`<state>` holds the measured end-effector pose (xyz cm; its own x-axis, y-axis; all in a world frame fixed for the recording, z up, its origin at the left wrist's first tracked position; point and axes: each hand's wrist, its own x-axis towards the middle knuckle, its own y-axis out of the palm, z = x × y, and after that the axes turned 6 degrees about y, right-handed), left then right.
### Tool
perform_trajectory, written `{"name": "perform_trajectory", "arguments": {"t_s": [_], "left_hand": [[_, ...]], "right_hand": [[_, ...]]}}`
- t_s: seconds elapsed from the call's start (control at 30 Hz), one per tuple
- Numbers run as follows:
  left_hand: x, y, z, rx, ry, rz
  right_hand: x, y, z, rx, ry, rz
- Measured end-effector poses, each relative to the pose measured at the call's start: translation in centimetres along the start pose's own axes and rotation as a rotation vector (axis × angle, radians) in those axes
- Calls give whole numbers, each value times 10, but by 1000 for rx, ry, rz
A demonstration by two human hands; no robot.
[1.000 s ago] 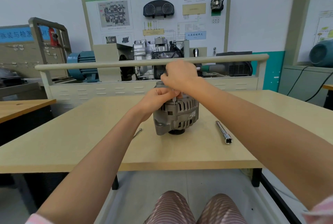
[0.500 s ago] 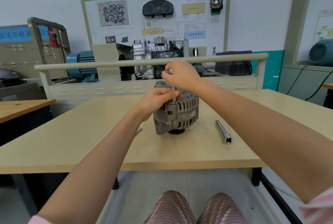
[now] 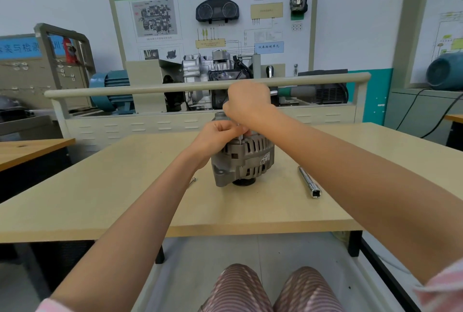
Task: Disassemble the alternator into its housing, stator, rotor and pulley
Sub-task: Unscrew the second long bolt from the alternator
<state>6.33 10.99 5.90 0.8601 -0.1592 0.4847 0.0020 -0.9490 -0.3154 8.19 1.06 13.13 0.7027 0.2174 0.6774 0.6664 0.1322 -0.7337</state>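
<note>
At the middle of the counter the alternator stands on end, its dark pulley underneath against the tabletop and its shaft axis running straight up, so whatever comes out of the top rim must be drawn vertically. Both hands meet above that rim: the right hand sits higher, clenched around what seems to be a tool handle, while the left hand lies lower and nearer the casing, its fingers pinching a thin upright metal shank that drops into the housing edge. The shank's tip and the fastener it meets are hidden by the fingers, and the handle is almost wholly covered. An extension bar lies apart to the right; a small bolt peeks from behind the left forearm.
</note>
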Motion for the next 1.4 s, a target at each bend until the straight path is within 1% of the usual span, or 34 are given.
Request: {"name": "perform_trajectory", "arguments": {"t_s": [0.13, 0.3, 0.37, 0.43, 0.5, 0.6, 0.7, 0.77, 0.83, 0.93, 1.07, 1.2, 1.4], "left_hand": [[-1, -2, -1, -20, -14, 28], [-1, -7, -3, 0, -32, 90], [-1, -7, -3, 2, -32, 96], [0, -6, -1, -5, -22, 76], [0, -3, 1, -29, -8, 31], [0, 1, 3, -49, 13, -14], [-1, 1, 4, -55, 22, -31], [-1, 1, 4, -43, 33, -45], [-1, 2, 3, -28, 35, -45], [-2, 1, 2, -20, 34, -28], [-2, -2, 1, -31, 3, 36], [-1, -4, 0, -15, -13, 66], [-1, -4, -1, -22, -23, 73]], "right_hand": [[2, 6, -8, 232, -49, 5], [3, 14, -16, 720, -52, 114], [3, 16, -18, 791, -43, 131], [3, 17, -20, 778, -47, 136], [4, 15, -23, 688, -73, 129], [3, 9, -21, 325, -101, 60], [-1, 6, -9, 6, -13, -42], [-3, 3, 1, -117, 62, -43], [-3, 1, 4, -170, 105, -16], [-2, -1, 3, -151, 98, 6], [0, -3, -3, -40, -46, 10], [4, 0, -13, 187, -129, 97], [6, 9, -16, 672, -73, 217]]}}
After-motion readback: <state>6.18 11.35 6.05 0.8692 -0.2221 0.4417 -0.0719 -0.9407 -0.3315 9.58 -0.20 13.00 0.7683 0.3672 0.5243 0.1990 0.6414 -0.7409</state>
